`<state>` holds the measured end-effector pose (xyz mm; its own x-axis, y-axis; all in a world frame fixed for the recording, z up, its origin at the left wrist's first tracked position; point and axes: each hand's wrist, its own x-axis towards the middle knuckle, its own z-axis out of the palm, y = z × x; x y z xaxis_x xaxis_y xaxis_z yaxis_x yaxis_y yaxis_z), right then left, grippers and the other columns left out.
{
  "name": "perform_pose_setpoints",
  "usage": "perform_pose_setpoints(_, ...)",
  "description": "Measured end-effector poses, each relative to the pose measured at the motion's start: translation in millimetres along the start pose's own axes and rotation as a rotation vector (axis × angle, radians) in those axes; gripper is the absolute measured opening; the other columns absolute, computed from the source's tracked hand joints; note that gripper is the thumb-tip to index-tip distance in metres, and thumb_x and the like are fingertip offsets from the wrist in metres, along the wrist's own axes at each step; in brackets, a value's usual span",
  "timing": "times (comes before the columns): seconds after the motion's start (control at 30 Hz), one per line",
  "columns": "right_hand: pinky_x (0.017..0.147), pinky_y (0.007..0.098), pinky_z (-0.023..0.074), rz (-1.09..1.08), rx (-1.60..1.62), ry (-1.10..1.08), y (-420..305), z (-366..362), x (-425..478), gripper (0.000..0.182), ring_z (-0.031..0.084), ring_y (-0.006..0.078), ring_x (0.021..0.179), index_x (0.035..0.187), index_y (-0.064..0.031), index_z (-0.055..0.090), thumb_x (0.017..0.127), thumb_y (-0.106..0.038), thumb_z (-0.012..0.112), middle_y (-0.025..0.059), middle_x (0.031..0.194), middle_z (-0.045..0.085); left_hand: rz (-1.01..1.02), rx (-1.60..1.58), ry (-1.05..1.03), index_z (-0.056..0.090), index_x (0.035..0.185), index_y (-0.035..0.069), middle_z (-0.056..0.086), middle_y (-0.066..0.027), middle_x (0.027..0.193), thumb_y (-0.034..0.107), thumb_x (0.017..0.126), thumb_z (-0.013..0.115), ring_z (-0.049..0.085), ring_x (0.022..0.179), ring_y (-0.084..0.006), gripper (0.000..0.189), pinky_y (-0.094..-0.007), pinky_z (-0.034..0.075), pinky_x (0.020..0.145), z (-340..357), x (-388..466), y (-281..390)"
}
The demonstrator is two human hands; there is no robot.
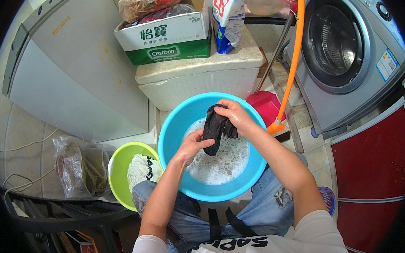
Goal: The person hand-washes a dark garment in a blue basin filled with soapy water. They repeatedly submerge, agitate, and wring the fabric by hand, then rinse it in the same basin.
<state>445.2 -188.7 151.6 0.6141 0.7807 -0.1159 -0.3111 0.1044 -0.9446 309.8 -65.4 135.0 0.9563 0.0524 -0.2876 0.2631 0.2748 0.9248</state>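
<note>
A wet dark sock (216, 127) is stretched between my two hands above a large blue plastic basin (169, 138). My right hand (235, 115) pinches its upper end, thumb on top. Lower down on its left side, my left hand (195, 145) grips the cloth between thumb and fingers. Part of the dark cloth hangs down below my right hand. Foamy soapy water (217, 165) fills the bottom of the basin under the sock. Both hands look wet.
A green basin (117, 170) with a white printed cloth (142, 168) stands at the left. Behind are a foam box (197, 85) bearing a cardboard carton (166, 38) and a detergent bag (226, 24). An orange-handled broom (291, 72), red dustpan (265, 104) and washing machine (336, 58) are right.
</note>
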Motion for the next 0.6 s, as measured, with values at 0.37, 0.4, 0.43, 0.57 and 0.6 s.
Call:
perform_pose_setpoints(0.37,0.068,0.0269,0.0466,0.034,0.154,0.158,3,-9,6,0.018,0.057,0.0139,0.076,0.092,0.0000,0.054,0.086,-0.015,0.046,0.0069,0.085,0.059,-0.032,-0.201,-0.060,0.052,0.107,0.001,0.058,-0.0036,0.098,0.012,0.073,0.062,0.053,0.090,-0.0124,0.037,-0.0274,0.039,0.082,-4,-5,-1)
perform_pose_setpoints(0.4,0.067,0.0266,0.0458,0.032,0.162,0.174,4,-10,6,0.017,0.057,0.0133,0.075,0.090,0.0003,0.054,0.086,-0.014,0.046,0.0062,0.084,0.059,-0.017,-0.227,-0.061,0.051,0.108,0.001,0.058,-0.0039,0.098,0.013,0.073,0.062,0.053,0.090,-0.0127,0.038,-0.0274,0.039,0.082,-5,-6,0)
perform_pose_setpoints(0.43,0.066,0.0263,0.0450,0.031,0.171,0.189,4,-10,7,0.017,0.056,0.0128,0.073,0.089,0.0005,0.054,0.085,-0.014,0.046,0.0055,0.084,0.059,-0.002,-0.253,-0.061,0.051,0.109,0.001,0.058,-0.0043,0.099,0.014,0.074,0.061,0.053,0.091,-0.0129,0.038,-0.0273,0.039,0.082,-6,-6,0)
perform_pose_setpoints(0.57,0.066,0.0261,0.0435,0.014,0.143,0.247,8,-13,9,0.017,0.056,0.0126,0.074,0.089,0.0013,0.054,0.086,-0.013,0.046,0.0050,0.084,0.058,0.075,-0.368,-0.032,0.047,0.112,0.001,0.056,-0.0062,0.105,0.019,0.076,0.058,0.053,0.093,-0.0148,0.042,-0.0282,0.039,0.084,-9,-4,3)
perform_pose_setpoints(0.6,0.067,0.0260,0.0433,0.024,0.132,0.266,7,-13,8,0.018,0.055,0.0127,0.074,0.090,0.0016,0.054,0.085,-0.013,0.046,0.0052,0.084,0.058,0.086,-0.436,0.005,0.048,0.112,0.001,0.055,-0.0066,0.105,0.019,0.077,0.057,0.053,0.093,-0.0149,0.041,-0.0284,0.039,0.083,-9,-4,4)
